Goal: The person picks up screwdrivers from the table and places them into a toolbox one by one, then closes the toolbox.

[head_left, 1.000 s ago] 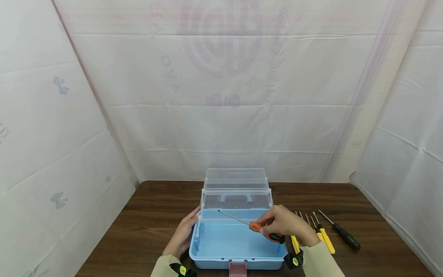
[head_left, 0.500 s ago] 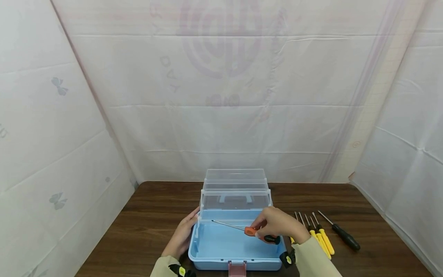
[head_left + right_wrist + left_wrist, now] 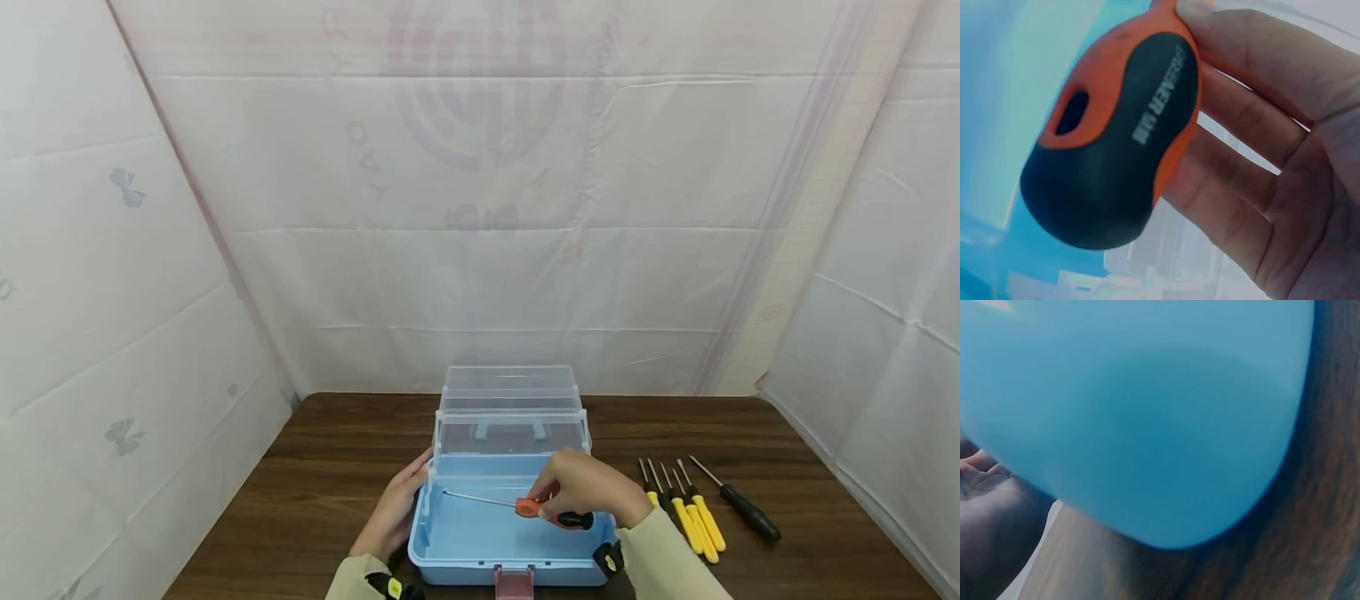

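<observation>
A screwdriver with an orange and black handle (image 3: pixel 527 507) lies level over the blue toolbox (image 3: pixel 487 571), its thin shank pointing left. My right hand (image 3: pixel 588 486) pinches the handle between thumb and fingers; the right wrist view shows the black grip (image 3: pixel 1110 187) close up, its butt end free of the palm. At the toolbox's rear left side, my left hand (image 3: pixel 393 508) holds the wall, thumb near the rim. The left wrist view is mostly filled by the blue box wall (image 3: pixel 1166 437), with part of the left hand (image 3: pixel 997 519) behind it.
The toolbox's clear lid (image 3: pixel 513 408) stands raised at the back, and a pink latch (image 3: pixel 514 582) hangs in front. Right of the box lie several yellow-handled screwdrivers (image 3: pixel 697 525) and a black-handled screwdriver (image 3: pixel 750 512) on the dark wooden table (image 3: pixel 330 450).
My right hand has moved left and slightly down over the toolbox with the orange and black screwdriver, its shank now nearly level. The left hand has stayed in place.
</observation>
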Demonstrator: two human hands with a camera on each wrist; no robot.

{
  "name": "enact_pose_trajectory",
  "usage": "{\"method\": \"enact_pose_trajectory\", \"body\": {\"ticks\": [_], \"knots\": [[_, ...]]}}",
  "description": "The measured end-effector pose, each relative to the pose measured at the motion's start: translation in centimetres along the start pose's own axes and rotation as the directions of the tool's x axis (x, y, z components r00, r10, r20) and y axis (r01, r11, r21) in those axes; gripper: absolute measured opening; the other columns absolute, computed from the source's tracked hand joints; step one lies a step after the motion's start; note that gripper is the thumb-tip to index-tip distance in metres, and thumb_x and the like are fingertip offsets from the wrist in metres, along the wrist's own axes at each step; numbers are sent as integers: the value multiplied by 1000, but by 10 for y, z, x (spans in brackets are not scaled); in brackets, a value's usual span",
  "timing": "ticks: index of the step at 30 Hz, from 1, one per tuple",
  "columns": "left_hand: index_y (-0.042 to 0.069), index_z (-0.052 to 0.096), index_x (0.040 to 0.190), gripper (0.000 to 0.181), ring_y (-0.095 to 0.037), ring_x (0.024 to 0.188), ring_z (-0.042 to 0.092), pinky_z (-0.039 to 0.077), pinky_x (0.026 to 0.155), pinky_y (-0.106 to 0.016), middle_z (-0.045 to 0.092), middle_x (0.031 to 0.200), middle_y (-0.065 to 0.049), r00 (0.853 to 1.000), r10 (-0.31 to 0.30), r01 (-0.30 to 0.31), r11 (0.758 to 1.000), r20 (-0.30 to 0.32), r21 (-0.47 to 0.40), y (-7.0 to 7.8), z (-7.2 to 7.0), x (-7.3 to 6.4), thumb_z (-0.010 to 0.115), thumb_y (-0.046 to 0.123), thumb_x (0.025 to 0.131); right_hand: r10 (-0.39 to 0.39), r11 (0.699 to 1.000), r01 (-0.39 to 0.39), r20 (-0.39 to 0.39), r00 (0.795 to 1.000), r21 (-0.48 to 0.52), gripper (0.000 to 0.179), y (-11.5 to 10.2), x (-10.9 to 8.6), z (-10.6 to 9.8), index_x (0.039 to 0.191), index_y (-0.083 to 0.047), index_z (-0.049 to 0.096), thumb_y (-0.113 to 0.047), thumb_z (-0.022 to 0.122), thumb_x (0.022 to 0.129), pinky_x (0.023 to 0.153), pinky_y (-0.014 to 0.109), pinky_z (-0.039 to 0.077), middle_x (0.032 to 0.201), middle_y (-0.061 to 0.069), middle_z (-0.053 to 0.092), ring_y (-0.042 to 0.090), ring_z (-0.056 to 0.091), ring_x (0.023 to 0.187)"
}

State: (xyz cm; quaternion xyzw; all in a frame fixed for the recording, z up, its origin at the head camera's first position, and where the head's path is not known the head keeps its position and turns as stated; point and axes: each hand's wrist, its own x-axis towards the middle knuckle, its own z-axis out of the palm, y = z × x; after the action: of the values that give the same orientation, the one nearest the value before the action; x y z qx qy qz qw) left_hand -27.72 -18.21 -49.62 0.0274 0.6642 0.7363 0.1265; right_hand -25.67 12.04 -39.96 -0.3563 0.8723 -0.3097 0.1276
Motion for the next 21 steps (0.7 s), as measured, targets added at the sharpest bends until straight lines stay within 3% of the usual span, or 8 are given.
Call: {"method": "enact_pose_trajectory", "body": {"ticks": [7, 21], "knots": [[5, 19, 153, 57, -43, 144, 19, 24, 114, -57, 16, 158, -25, 1000, 13, -13, 1000, 16, -7, 0, 0, 0, 35, 31, 104, -30, 990, 32, 19, 999, -134, 15, -7, 7, 3, 91, -12, 79, -5, 75, 78, 56, 15, 48, 72, -9, 71, -4, 53, 56], [6, 20, 153, 59, -43, 144, 20, 26, 114, -58, 17, 157, -25, 1000, 8, -7, 1000, 16, -10, 0, 0, 0, 36, 34, 104, -12, 970, 33, 88, 996, -242, 16, -20, 19, 9, 82, -16, 79, -1, 73, 78, 52, 14, 45, 65, -10, 68, -2, 48, 48]]}}
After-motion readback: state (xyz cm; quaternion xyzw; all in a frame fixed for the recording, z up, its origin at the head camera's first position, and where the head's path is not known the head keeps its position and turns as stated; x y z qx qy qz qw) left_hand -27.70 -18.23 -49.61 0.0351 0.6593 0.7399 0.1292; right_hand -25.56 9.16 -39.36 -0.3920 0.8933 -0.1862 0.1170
